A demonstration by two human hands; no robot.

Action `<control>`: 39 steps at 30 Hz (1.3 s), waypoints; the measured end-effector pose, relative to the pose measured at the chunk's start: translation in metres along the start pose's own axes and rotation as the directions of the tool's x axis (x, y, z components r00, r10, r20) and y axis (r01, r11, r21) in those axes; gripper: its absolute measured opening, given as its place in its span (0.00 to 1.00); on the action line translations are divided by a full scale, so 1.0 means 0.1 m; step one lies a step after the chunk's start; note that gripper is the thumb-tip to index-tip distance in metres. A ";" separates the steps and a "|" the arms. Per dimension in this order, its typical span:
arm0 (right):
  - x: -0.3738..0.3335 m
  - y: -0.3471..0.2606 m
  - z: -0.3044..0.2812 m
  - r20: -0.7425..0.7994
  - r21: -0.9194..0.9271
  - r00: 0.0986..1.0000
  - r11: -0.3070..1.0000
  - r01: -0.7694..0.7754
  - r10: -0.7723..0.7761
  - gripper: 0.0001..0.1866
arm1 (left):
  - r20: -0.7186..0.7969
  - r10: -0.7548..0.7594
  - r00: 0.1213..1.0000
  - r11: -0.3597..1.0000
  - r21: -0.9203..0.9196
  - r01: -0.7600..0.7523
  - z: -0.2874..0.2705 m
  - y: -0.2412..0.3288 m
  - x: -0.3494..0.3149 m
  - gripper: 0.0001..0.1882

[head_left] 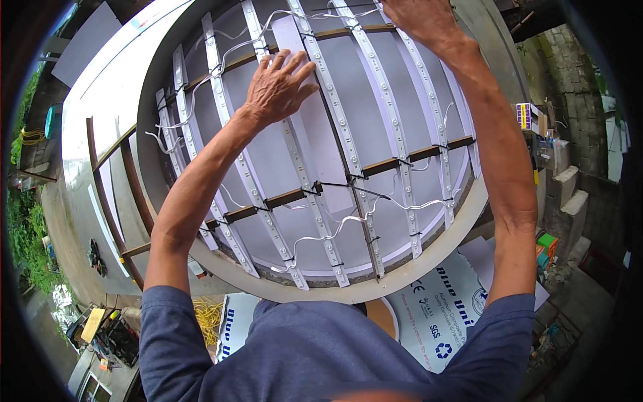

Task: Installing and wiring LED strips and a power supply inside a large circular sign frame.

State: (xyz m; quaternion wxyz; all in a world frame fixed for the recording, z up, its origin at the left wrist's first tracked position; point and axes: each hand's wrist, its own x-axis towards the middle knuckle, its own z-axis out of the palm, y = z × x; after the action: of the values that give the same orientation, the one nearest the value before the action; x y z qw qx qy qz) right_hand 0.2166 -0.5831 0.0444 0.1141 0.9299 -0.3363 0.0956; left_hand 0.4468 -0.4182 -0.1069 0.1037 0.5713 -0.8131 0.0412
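Note:
My left hand (281, 86) lies with its fingers spread over the LED strips inside a big round sign frame (301, 290). A long pale strip of panel (320, 144) runs beneath that hand. At the top edge of the picture, my right hand (420, 21) reaches the far right of the frame, beside the end of an LED strip (375, 77). Its fingertips are cut off, so its grip is hidden. Black cable ties (355, 178) fasten the strips to brown crossbars (284, 198). White wire (328, 236) loops across them.
A brown metal frame (127, 174) leans at the left on a light surface. Printed light-blue panel sheets (429, 315) lie near me. Yellow cord (207, 318) is coiled at lower left. A small box (529, 117) stands at the right by stacked concrete blocks (570, 194).

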 end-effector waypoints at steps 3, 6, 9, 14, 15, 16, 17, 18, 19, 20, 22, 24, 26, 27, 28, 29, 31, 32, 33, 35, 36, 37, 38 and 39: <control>0.17 0.00 0.09 -0.021 -0.046 0.996 0.995 0.090 -0.091 0.08 | -0.038 -0.019 0.999 1.000 0.023 0.020 0.03 -0.01 0.01 0.21; 0.29 -0.08 0.13 -0.001 -0.060 0.990 0.988 0.139 -0.139 0.08 | -0.009 -0.056 0.998 0.997 -0.046 0.056 0.06 -0.02 -0.01 0.21; 0.36 -0.12 0.16 0.095 -0.084 0.982 0.981 0.173 -0.164 0.09 | -0.051 -0.046 0.998 0.999 -0.010 0.046 0.09 -0.02 -0.04 0.20; 0.43 -0.16 0.13 0.094 -0.083 0.972 0.971 0.223 -0.215 0.11 | -0.143 -0.111 0.983 0.991 -0.096 0.097 0.13 0.01 -0.06 0.24; 0.43 -0.16 0.11 0.094 -0.082 0.971 0.970 0.229 -0.221 0.11 | -0.186 -0.158 0.970 0.979 -0.155 0.130 0.13 0.02 -0.05 0.25; 0.44 -0.16 0.09 0.062 -0.083 0.976 0.974 0.212 -0.207 0.11 | -0.128 -0.207 0.970 0.970 -0.158 0.186 0.13 0.04 -0.07 0.28; 0.47 -0.22 0.05 0.025 -0.077 0.980 0.977 0.200 -0.198 0.11 | -0.128 -0.219 0.967 0.968 -0.152 0.199 0.15 0.01 -0.10 0.28; 0.49 -0.26 -0.02 0.021 -0.113 0.981 0.974 0.195 -0.194 0.11 | -0.200 -0.226 0.953 0.968 -0.153 0.197 0.16 -0.03 -0.11 0.27; 0.52 -0.30 -0.07 0.015 -0.108 0.978 0.972 0.207 -0.207 0.11 | -0.271 -0.231 0.934 0.969 -0.153 0.195 0.17 -0.07 -0.15 0.26; 0.53 -0.31 -0.11 -0.001 -0.118 0.976 0.969 0.217 -0.218 0.10 | -0.255 -0.253 0.933 0.964 -0.143 0.222 0.18 -0.09 -0.16 0.26; 0.54 -0.32 -0.20 -0.001 -0.151 0.970 0.959 0.239 -0.242 0.10 | -0.238 -0.262 0.935 0.961 -0.146 0.233 0.17 -0.12 -0.17 0.26; 0.53 -0.38 -0.26 -0.009 -0.157 0.967 0.956 0.248 -0.253 0.10 | -0.222 -0.267 0.938 0.959 -0.153 0.237 0.17 -0.12 -0.17 0.26; 0.53 -0.38 -0.29 -0.014 -0.166 0.966 0.953 0.252 -0.258 0.10 | -0.228 -0.282 0.932 0.954 -0.172 0.246 0.17 -0.07 -0.12 0.25; 0.52 -0.35 -0.29 -0.004 -0.176 0.967 0.952 0.251 -0.256 0.10 | -0.234 -0.280 0.931 0.954 -0.178 0.242 0.17 -0.06 -0.08 0.25; 0.49 -0.32 -0.30 0.008 -0.187 0.968 0.951 0.248 -0.251 0.10 | -0.188 -0.215 0.958 0.975 -0.098 0.199 0.16 -0.04 -0.03 0.26; 0.53 -0.37 -0.23 -0.002 -0.172 0.965 0.950 0.259 -0.263 0.10 | -0.122 -0.171 0.978 0.985 0.001 0.173 0.13 -0.08 -0.09 0.27; 0.59 -0.46 -0.13 -0.008 -0.167 0.962 0.949 0.269 -0.274 0.10 | -0.024 -0.210 0.978 0.974 0.083 0.211 0.10 -0.16 -0.17 0.34; 0.59 -0.44 -0.14 -0.003 -0.173 0.962 0.948 0.269 -0.273 0.10 | 0.005 -0.204 0.979 0.975 0.088 0.203 0.09 -0.14 -0.15 0.34; 0.58 -0.42 -0.16 0.034 -0.177 0.966 0.950 0.257 -0.255 0.10 | 0.036 -0.200 0.979 0.976 0.094 0.196 0.08 -0.13 -0.14 0.34; 0.57 -0.39 -0.18 0.073 -0.183 0.969 0.952 0.244 -0.235 0.10 | 0.030 -0.195 0.980 0.977 0.092 0.192 0.08 -0.10 -0.12 0.34; 0.56 -0.37 -0.20 0.080 -0.181 0.967 0.950 0.253 -0.242 0.09 | 0.026 -0.192 0.981 0.977 0.095 0.189 0.09 -0.10 -0.11 0.33; 0.55 -0.37 -0.20 0.086 -0.177 0.964 0.948 0.263 -0.251 0.09 | 0.026 -0.192 0.981 0.977 0.094 0.189 0.10 -0.09 -0.12 0.33; 0.55 -0.37 -0.21 0.086 -0.177 0.964 0.949 0.263 -0.251 0.09 | 0.025 -0.198 0.980 0.977 0.086 0.195 0.10 -0.07 -0.12 0.33; 0.55 -0.38 -0.21 0.089 -0.173 0.967 0.953 0.249 -0.237 0.09 | 0.024 -0.205 0.978 0.976 0.080 0.203 0.11 -0.07 -0.13 0.33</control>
State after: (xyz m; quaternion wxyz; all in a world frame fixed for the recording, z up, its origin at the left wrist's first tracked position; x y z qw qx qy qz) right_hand 0.2804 -0.5824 0.0723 0.1986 0.9525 -0.2302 0.0182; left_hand 0.4562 -0.4110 -0.1207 0.0723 0.6559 -0.7495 0.0526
